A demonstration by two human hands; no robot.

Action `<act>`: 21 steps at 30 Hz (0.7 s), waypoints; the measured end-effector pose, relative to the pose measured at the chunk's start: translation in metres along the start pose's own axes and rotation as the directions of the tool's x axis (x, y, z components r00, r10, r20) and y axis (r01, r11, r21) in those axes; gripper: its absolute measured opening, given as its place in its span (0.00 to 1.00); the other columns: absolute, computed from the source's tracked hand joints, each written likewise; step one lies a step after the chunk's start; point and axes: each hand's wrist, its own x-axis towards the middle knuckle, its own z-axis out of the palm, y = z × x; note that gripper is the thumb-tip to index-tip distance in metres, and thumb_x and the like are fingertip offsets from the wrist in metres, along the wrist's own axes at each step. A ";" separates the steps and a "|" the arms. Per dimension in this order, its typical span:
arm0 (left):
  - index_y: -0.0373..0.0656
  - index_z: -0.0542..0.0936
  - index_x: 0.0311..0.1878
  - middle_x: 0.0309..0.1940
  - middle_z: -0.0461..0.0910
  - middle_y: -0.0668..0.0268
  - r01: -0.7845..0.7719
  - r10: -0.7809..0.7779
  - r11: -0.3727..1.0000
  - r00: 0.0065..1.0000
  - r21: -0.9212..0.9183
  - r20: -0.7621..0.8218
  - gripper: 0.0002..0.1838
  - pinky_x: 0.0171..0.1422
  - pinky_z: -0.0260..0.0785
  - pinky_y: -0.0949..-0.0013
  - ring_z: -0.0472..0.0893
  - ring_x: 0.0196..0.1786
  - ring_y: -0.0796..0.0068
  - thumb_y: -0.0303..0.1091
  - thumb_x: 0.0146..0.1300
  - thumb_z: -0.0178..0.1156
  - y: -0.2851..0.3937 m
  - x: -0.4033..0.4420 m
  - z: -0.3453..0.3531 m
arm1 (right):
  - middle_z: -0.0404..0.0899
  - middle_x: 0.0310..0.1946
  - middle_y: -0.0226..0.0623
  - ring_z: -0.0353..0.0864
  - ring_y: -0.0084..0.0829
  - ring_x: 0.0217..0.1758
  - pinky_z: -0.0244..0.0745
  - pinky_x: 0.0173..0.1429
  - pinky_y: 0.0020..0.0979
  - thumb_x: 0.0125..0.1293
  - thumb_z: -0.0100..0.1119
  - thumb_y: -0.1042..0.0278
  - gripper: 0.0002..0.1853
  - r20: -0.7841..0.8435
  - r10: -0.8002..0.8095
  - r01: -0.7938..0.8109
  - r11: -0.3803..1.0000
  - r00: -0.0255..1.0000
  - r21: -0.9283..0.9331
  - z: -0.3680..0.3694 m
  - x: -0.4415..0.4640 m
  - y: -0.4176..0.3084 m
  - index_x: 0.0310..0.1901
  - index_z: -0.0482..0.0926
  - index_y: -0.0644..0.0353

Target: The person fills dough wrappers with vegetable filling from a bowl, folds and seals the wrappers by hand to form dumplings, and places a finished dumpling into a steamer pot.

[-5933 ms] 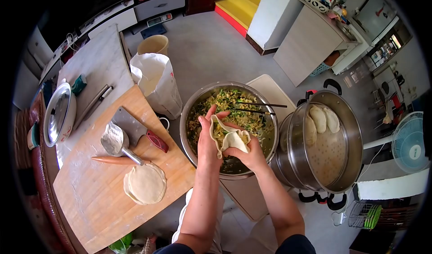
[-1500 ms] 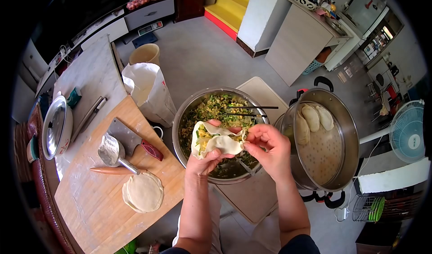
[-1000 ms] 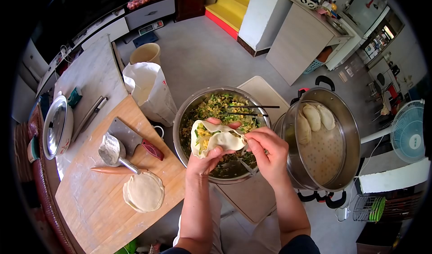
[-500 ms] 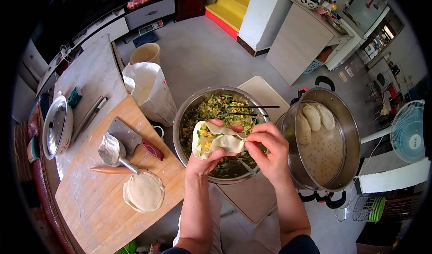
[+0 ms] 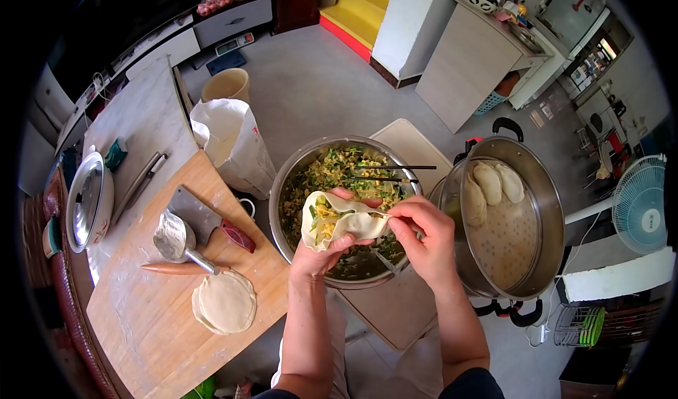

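Observation:
A half-folded dumpling (image 5: pixel 346 224) lies in my left hand (image 5: pixel 319 256), its left end gaping with yellow and green filling inside. My right hand (image 5: pixel 427 238) pinches the dumpling's right end between thumb and fingers. Both hands are over a steel bowl (image 5: pixel 281 238) of chopped egg-and-greens filling (image 5: pixel 318 169). Chopsticks (image 5: pixel 395 167) rest across its right rim, and a spoon handle (image 5: pixel 385 263) sticks up at the lower right. To the right, several folded dumplings (image 5: pixel 489 183) sit on the perforated tray of a steamer pot (image 5: pixel 551 215).
On the wooden board (image 5: pixel 155 314) at left are stacked dough wrappers (image 5: pixel 224 302), a rolling pin (image 5: pixel 159 268), a flour scoop (image 5: pixel 173 238) and a cleaver (image 5: pixel 194 212). A white flour bag (image 5: pixel 236 145) stands behind the board. A fan (image 5: pixel 639 215) is at far right.
My right fingers have shifted slightly right along with the pinched dumpling end. My left hand still cradles the dumpling in nearly the same place.

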 end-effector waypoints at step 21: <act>0.44 0.64 0.66 0.61 0.75 0.46 0.033 -0.033 0.999 0.999 -0.020 -0.034 0.41 0.53 0.84 0.57 0.82 0.59 0.54 0.32 0.52 0.78 -0.005 0.000 0.000 | 0.79 0.36 0.37 0.81 0.28 0.37 0.77 0.40 0.26 0.59 0.67 0.84 0.06 -0.014 -0.013 0.014 0.995 1.000 0.096 -0.001 0.006 -0.004 0.38 0.82 0.68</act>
